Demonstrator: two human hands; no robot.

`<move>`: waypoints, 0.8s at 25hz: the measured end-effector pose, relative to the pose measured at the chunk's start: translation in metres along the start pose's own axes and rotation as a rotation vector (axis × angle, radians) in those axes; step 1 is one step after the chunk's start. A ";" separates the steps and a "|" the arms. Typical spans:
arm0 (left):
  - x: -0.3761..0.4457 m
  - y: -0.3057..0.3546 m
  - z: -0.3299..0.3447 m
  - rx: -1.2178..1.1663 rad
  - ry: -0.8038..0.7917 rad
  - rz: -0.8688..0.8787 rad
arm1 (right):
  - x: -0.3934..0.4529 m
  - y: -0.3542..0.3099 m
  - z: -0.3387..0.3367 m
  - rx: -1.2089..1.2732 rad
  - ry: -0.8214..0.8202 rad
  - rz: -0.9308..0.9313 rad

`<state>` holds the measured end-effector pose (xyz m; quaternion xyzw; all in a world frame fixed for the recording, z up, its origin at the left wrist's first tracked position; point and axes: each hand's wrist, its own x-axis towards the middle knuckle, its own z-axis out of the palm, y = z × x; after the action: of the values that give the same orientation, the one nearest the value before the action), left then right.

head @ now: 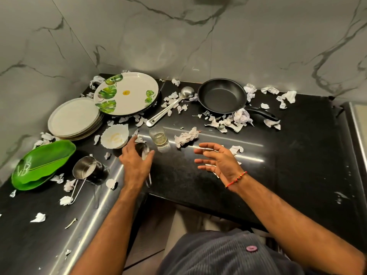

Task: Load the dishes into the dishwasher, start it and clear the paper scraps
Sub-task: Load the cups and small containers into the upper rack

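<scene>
The left hand [137,161] curls around a small steel cup [144,150], blurred. Just beyond its thumb stands a drinking glass [158,136]. The right hand [216,160] hovers with fingers spread wide, a crumpled paper scrap [186,136] beyond its fingertips.

Black stone surface [288,147], polished and speckled, throwing long glossy streaks of light. Marble-look wall [198,36] behind it, smooth with a soft sheen. Steel ladle [170,105] is brushed and bright; the steel measuring cup [87,169] mirror-shiny inside. Frying pan [222,96] has a matt black non-stick lining, with a glossy black plastic handle. Clear glass tumbler [158,136]. Glossy leaf-printed plate [127,94], plain matt-white plates [74,118], shiny green plastic tray [42,163]. Crumpled white paper scraps [186,136], rough and creased. Ribbed dark cloth shirt [218,255].
</scene>
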<state>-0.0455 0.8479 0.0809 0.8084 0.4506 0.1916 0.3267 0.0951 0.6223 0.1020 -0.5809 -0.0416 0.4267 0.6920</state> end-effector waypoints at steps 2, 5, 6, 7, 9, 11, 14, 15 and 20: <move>-0.014 0.032 0.007 -0.263 -0.116 0.020 | -0.010 0.000 0.000 -0.051 -0.021 -0.026; -0.045 0.085 0.035 -0.498 -0.344 0.030 | -0.031 -0.003 -0.001 -0.097 -0.022 -0.046; -0.053 0.096 0.047 -0.526 -0.385 0.056 | -0.038 -0.003 -0.004 -0.088 -0.015 -0.047; -0.060 0.106 0.059 -0.538 -0.422 0.089 | -0.047 -0.003 -0.010 -0.070 0.007 -0.053; -0.075 0.125 0.080 -0.519 -0.512 0.154 | -0.067 -0.003 -0.030 -0.033 0.095 -0.077; -0.094 0.143 0.099 -0.519 -0.618 0.221 | -0.092 0.000 -0.055 0.001 0.204 -0.104; -0.133 0.171 0.119 -0.607 -0.733 0.382 | -0.136 0.010 -0.091 0.005 0.363 -0.128; -0.144 0.179 0.125 -0.633 -0.751 0.429 | -0.152 0.014 -0.101 -0.026 0.408 -0.141; -0.234 0.217 0.163 -0.556 -0.956 0.609 | -0.251 0.045 -0.152 -0.064 0.728 -0.192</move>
<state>0.0623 0.5077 0.1133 0.7816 -0.0624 0.0035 0.6207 -0.0036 0.3434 0.1250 -0.7094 0.1394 0.1237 0.6797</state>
